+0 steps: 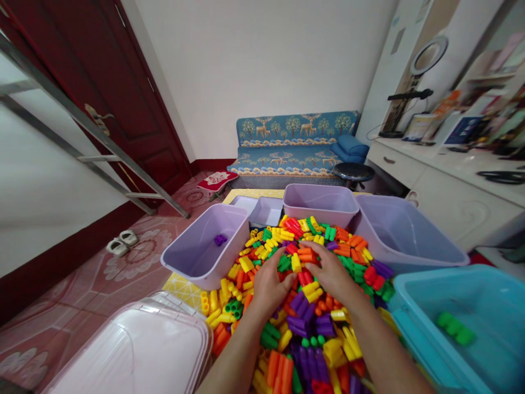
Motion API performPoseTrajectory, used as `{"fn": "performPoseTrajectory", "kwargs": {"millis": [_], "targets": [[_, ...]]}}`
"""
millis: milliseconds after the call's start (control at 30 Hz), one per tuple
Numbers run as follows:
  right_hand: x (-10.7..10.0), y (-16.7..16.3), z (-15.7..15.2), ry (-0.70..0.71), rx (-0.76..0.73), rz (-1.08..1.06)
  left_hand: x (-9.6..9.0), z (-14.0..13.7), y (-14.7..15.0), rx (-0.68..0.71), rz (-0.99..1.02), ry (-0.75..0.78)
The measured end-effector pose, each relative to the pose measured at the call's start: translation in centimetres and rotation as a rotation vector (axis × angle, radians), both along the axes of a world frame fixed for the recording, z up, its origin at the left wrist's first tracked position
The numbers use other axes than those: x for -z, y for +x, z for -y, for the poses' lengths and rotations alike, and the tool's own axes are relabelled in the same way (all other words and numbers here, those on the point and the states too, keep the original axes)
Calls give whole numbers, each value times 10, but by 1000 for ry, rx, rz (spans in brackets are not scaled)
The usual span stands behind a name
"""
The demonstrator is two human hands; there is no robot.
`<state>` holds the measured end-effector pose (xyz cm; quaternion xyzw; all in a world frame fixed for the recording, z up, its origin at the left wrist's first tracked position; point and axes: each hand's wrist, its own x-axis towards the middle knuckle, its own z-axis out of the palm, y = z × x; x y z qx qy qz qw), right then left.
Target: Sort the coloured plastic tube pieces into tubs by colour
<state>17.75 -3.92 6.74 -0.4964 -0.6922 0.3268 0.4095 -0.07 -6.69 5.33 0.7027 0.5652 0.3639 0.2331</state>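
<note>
Both my hands are in a large heap of plastic building blocks [305, 306] in yellow, orange, red, green and purple, many with rounded, tube-like ribs. My left hand [268, 282] rests over the left middle of the heap. Its thumb stands apart from the fingers, beside green blocks [284, 264], and no block shows held. Opposite it, my right hand [333, 272] has its fingers and thumb on either side of an orange block [307, 254]. A yellow block [296, 263] sits between the two hands. The undersides of the fingers are hidden.
A purple bin [170, 261] at left contains purple blocks. More purple bins [320, 210] [410, 230] stand behind and right. The turquoise bin [414, 317] holds a green block [455, 328]. Pale lids [135, 350] lie front left. Beyond are a ladder [86, 142], sofa [283, 158] and stool [353, 171].
</note>
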Motion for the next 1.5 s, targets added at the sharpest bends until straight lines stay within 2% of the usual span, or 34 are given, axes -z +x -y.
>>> {"fn": "performPoseTrajectory", "kwargs": {"millis": [100, 167, 300, 367, 467, 567, 700, 867, 967, 1100, 1267, 1400, 1500], "targets": [[6, 0, 2, -151, -65, -234, 0, 0, -1, 14, 37, -21], [5, 1, 3, -157, -37, -221, 0, 0, -2, 23, 63, -19], [-6, -1, -2, 43, 129, 218, 2, -1, -1, 46, 101, 38], [-12, -6, -6, 119, 142, 424, 3, -2, 0, 49, 120, 64], [-15, -16, -12, 118, 117, 605, 2, -2, 2, 25, 155, 66], [-13, -25, -15, 96, 129, 651, -1, -3, 3, 3, 178, 53], [-12, -27, -11, 112, 171, 602, 2, -4, 2, -2, 231, 71], [-12, -24, 3, 119, 138, 298, 11, -5, 2, -66, 415, 100], [-8, -25, 9, 121, 81, 159, 9, -4, 3, -53, 434, 94], [-1, -27, 11, 58, 124, -9, 1, -7, 2, -129, 596, 72], [5, -26, 11, 25, 153, -66, -13, -33, -8, -277, 1028, -63], [7, -26, 11, 21, 157, -64, -26, -62, -16, -209, 1290, -227], [7, -26, 10, 32, 150, -52, -29, -78, -15, -152, 1348, -271]]}}
